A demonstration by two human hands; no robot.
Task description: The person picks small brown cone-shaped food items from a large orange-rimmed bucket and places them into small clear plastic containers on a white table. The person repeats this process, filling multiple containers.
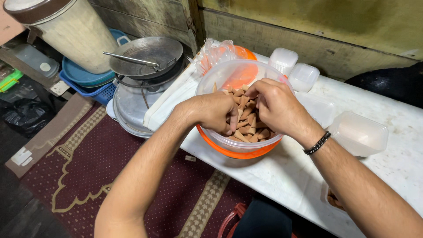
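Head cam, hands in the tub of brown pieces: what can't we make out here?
- Left hand fingertips: buried among the brown pieces, grip unreadable.
- Right hand fingertips: curled under its own knuckles.
- Clear tub bottom: covered by pieces and both hands.
- Small container by the right forearm: mostly hidden by the arm.

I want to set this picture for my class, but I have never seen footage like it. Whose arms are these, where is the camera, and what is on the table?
The camera sits on a person's head and looks down, so both arms are that person's own. The left hand and right hand reach into a clear tub with an orange base, among small brown cone-shaped pieces; whether either grips any is hidden. The tub stands on a white table. Beside it lie empty clear plastic boxes. Further left, a metal pan rests on stacked basins.
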